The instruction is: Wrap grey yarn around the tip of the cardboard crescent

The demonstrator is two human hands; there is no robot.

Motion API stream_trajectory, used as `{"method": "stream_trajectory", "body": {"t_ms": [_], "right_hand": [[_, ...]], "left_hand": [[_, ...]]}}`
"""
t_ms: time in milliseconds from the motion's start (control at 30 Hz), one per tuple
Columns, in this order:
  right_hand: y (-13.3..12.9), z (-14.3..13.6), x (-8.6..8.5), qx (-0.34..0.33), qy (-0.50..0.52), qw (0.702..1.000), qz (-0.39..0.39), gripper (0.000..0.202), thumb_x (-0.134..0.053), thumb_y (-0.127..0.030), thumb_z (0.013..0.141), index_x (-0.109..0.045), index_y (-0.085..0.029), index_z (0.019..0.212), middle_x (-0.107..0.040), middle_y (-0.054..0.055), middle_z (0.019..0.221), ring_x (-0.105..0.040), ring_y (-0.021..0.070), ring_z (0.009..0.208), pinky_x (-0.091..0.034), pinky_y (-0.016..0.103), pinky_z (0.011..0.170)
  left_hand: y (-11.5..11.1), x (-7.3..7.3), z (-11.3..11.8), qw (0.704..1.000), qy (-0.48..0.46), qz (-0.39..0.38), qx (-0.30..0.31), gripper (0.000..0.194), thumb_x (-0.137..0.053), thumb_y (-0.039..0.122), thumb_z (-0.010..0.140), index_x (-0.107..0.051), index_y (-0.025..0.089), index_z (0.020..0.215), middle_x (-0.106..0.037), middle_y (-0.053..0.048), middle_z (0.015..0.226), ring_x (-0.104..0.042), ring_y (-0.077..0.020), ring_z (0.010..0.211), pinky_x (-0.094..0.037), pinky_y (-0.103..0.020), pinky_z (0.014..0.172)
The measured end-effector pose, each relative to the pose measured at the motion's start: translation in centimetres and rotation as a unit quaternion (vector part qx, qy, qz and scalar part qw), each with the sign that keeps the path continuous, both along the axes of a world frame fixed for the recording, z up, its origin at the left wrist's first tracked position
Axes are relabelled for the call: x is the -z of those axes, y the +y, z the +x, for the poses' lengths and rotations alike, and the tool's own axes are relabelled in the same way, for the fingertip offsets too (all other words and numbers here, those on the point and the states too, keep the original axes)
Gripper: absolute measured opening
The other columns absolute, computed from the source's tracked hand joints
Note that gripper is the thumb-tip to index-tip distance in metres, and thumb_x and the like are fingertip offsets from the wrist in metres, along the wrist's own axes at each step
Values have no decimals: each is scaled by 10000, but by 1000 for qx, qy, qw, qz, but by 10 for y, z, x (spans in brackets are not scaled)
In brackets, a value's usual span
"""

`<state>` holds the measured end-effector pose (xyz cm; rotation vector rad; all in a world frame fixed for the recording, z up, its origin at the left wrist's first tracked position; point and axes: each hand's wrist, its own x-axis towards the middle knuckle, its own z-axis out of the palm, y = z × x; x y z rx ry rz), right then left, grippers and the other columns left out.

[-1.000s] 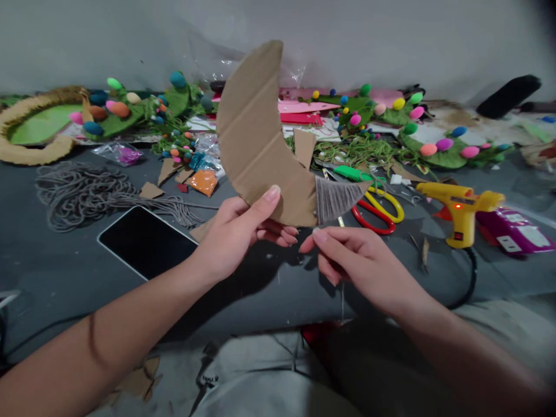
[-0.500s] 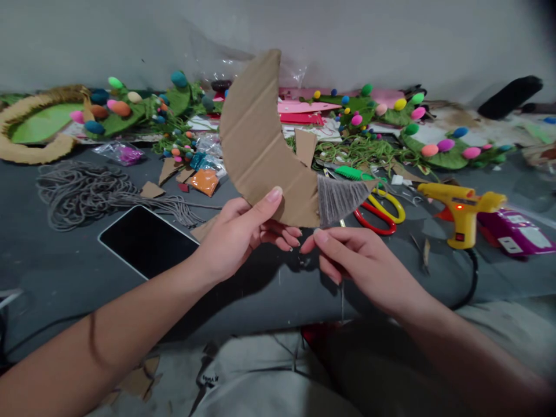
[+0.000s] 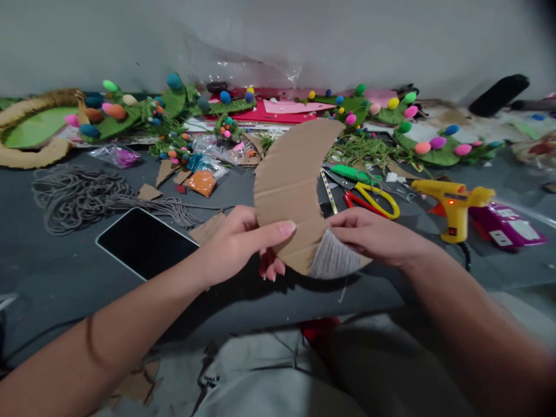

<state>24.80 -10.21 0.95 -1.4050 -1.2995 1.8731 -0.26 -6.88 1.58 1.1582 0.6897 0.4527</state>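
Observation:
My left hand (image 3: 234, 246) grips a brown cardboard crescent (image 3: 289, 182) along its outer curve, thumb on the front face and fingers behind. Grey yarn (image 3: 334, 258) is wound tightly round the lower right end, leaving the tip bare. At the inner edge of that wound part is my right hand (image 3: 373, 234), its fingers pinched together against the yarn; the fingertips are partly hidden. A thin loose strand hangs under the crescent. Left of it, a tangled heap of grey yarn (image 3: 82, 200) lies on the dark table, with a strand running toward my left hand.
A phone (image 3: 145, 243) lies beside my left forearm. Scissors (image 3: 377, 200) with red and yellow handles, a green-handled tool (image 3: 351, 172) and a yellow glue gun (image 3: 456, 205) with a lit red light are to the right. Felt leaves with coloured balls (image 3: 430, 147) line the back.
The crescent has moved down and tilted clockwise, its wound end lower. My right hand has gone from beneath the lower edge up to the inner edge.

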Motion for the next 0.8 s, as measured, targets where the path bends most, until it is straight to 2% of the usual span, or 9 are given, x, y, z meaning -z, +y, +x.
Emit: {"method": "stream_trajectory", "body": {"t_ms": [67,133,233,333,467,600,700,800], "right_hand": [[3,3,-8,-17,-5,999,-38,155,-675,-283,802,-662,-157,713,-421,-42,538,-265,43,454,-159,197,421],[6,6,-13,-17,8,998,-60,201,-619,-257,813,-601,-149,645,-342,-53,518,-195,36,450,-94,205,421],[9,7,-14,3,39,997,-73,234,-559,-255,814,-556,-153,603,-265,-67,485,-162,41,438,-94,219,423],[9,7,-16,15,51,996,-69,252,-553,-274,841,-566,-145,624,-269,-69,475,-168,43,437,-114,226,428],[2,4,-28,22,28,999,-20,270,-545,-288,916,-633,-119,725,-316,-61,487,-215,50,453,-160,225,441],[-9,-6,-39,18,-28,999,40,286,-558,-334,956,-672,-125,797,-374,-44,536,-296,57,494,-193,217,455],[-20,-20,-40,13,-90,991,101,287,-546,-368,979,-694,-151,863,-434,-32,593,-353,67,538,-225,220,471],[-31,-36,-33,24,-135,979,152,304,-533,-404,995,-693,-173,878,-417,-44,598,-333,71,547,-232,224,470]], "left_hand": [[-3,-2,0,999,30,25,19,306,-666,379,916,-714,122,756,-688,-42,557,-643,-133,454,-506,-173,419],[-5,-3,1,997,56,46,33,323,-664,386,914,-699,120,735,-682,-43,556,-637,-130,454,-508,-173,422],[-4,-4,2,992,89,80,47,364,-649,397,918,-679,109,697,-676,-53,563,-642,-133,466,-513,-176,432],[-3,-4,3,989,107,93,44,381,-630,399,925,-678,100,694,-673,-60,558,-639,-133,461,-507,-176,424],[-2,-5,4,989,112,99,20,376,-616,377,932,-666,104,680,-674,-58,555,-638,-131,456,-501,-171,413],[-2,-6,7,986,108,123,-38,375,-600,364,951,-656,116,674,-679,-43,560,-640,-124,456,-515,-174,432],[-3,-5,9,979,108,153,-86,346,-585,327,965,-686,115,711,-690,-35,580,-659,-128,485,-544,-182,468],[-5,-3,11,973,97,181,-106,334,-563,301,985,-712,124,746,-705,-28,606,-674,-122,519,-554,-173,501]]}}
